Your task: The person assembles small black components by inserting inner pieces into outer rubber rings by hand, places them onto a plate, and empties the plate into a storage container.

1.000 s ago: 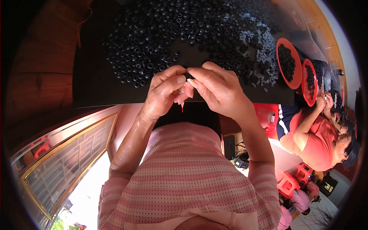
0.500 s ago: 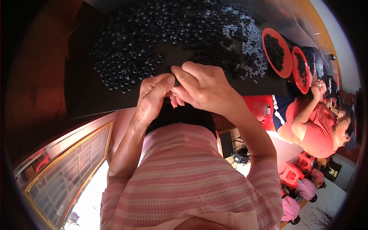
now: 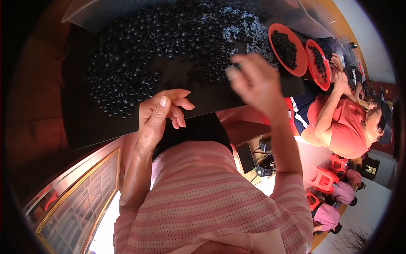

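Note:
My left hand (image 3: 163, 113) is held over the table's near edge, its fingers apart and nothing in them. To its right, my right hand (image 3: 259, 82) is smeared by motion above the tabletop (image 3: 203, 99). Its thumb and forefinger pinch a small black part (image 3: 236, 66), whose shape is too blurred to make out. Beyond both hands spreads a wide heap of small black rings (image 3: 127, 63). Small shiny metal pieces (image 3: 232, 33), coil-like in look, lie at the heap's right, partly behind my right hand.
A red bowl (image 3: 301, 59) of black pieces stands right of my right hand, with a second red bowl (image 3: 312, 45) beyond it. A co-worker in a coral shirt (image 3: 344, 131) sits at the right, hands near that bowl. Clear plastic sheeting (image 3: 313, 19) borders the table's far side.
My hands were together over the near edge, fingers around a small black part. They have parted: my right hand moved right and away toward the metal pieces, and my left hand opened.

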A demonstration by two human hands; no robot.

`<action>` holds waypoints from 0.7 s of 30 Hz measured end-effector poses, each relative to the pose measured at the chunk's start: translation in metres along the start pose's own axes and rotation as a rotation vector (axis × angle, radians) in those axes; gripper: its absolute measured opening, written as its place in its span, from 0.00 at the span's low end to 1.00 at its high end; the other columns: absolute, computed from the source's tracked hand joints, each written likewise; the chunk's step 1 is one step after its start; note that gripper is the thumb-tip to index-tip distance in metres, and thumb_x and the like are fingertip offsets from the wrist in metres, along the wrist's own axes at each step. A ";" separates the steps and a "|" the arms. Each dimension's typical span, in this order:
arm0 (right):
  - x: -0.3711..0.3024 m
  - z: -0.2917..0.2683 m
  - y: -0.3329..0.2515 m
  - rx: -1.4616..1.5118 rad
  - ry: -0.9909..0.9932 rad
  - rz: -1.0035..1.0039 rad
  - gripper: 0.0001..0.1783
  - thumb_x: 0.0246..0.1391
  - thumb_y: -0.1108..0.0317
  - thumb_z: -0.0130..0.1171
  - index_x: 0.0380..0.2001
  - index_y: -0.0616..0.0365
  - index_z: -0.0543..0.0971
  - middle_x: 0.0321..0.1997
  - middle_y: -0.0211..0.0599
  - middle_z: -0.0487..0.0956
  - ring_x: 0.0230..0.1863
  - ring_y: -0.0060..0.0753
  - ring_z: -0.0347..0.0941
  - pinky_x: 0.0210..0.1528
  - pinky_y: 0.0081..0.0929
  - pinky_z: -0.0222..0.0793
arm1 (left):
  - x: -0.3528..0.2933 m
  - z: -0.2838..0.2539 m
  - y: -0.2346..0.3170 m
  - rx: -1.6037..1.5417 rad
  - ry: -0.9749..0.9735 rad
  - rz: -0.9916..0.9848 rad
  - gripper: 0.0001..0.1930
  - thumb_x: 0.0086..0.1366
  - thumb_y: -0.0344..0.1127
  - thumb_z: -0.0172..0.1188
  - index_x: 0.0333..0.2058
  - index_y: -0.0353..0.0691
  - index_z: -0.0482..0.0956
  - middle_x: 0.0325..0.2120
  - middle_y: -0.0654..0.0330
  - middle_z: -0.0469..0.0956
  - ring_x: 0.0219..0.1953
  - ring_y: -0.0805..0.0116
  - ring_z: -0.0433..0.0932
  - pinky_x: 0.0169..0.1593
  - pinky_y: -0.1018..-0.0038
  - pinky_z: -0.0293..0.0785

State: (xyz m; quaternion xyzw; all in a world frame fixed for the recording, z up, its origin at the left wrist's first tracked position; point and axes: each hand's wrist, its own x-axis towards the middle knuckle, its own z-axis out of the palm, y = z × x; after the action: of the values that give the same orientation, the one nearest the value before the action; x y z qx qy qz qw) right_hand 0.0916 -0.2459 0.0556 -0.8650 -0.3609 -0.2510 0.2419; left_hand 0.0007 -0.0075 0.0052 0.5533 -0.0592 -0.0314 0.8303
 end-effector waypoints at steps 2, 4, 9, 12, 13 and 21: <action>-0.009 -0.030 0.047 -0.080 -0.033 0.275 0.13 0.52 0.64 0.61 0.37 0.62 0.77 0.30 0.43 0.77 0.30 0.41 0.76 0.31 0.33 0.71 | 0.000 0.000 0.003 0.066 -0.018 -0.081 0.23 0.70 0.46 0.48 0.43 0.28 0.77 0.29 0.55 0.81 0.19 0.75 0.76 0.23 0.81 0.71; -0.014 -0.050 0.093 -0.184 -0.021 0.366 0.15 0.54 0.63 0.60 0.40 0.63 0.78 0.32 0.45 0.78 0.33 0.42 0.75 0.35 0.32 0.70 | 0.002 0.004 0.003 0.052 -0.028 -0.071 0.19 0.70 0.42 0.50 0.42 0.28 0.78 0.28 0.57 0.81 0.19 0.77 0.75 0.22 0.83 0.70; -0.021 -0.076 0.165 -0.342 -0.178 0.630 0.25 0.52 0.51 0.61 0.44 0.62 0.78 0.28 0.44 0.79 0.30 0.40 0.76 0.36 0.32 0.70 | 0.001 0.007 0.003 0.131 -0.015 -0.058 0.15 0.70 0.39 0.50 0.39 0.31 0.80 0.25 0.61 0.80 0.17 0.81 0.72 0.21 0.85 0.67; -0.026 -0.069 0.165 -0.364 -0.110 0.562 0.20 0.53 0.57 0.61 0.43 0.61 0.78 0.27 0.43 0.78 0.30 0.39 0.76 0.36 0.32 0.70 | 0.000 0.006 0.001 0.144 -0.024 -0.023 0.15 0.70 0.38 0.50 0.39 0.32 0.80 0.24 0.62 0.79 0.17 0.81 0.70 0.20 0.85 0.66; -0.025 -0.063 0.160 -0.360 -0.113 0.561 0.20 0.53 0.57 0.61 0.43 0.61 0.78 0.27 0.43 0.78 0.30 0.39 0.76 0.36 0.32 0.70 | 0.000 0.007 0.001 0.145 -0.020 -0.025 0.15 0.70 0.38 0.50 0.39 0.32 0.80 0.24 0.62 0.79 0.17 0.81 0.70 0.20 0.85 0.66; -0.003 -0.014 0.079 0.175 -0.386 0.178 0.09 0.54 0.78 0.56 0.39 0.59 0.77 0.32 0.35 0.72 0.32 0.31 0.71 0.34 0.25 0.67 | 0.000 0.007 0.000 0.200 -0.028 0.004 0.12 0.69 0.35 0.51 0.38 0.33 0.80 0.23 0.62 0.79 0.16 0.81 0.70 0.20 0.85 0.67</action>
State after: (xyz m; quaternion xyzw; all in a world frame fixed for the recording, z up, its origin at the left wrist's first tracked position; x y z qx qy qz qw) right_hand 0.1452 -0.3047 0.0454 -0.9011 -0.3432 -0.0262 0.2637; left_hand 0.0002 -0.0138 0.0082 0.6327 -0.0747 -0.0312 0.7702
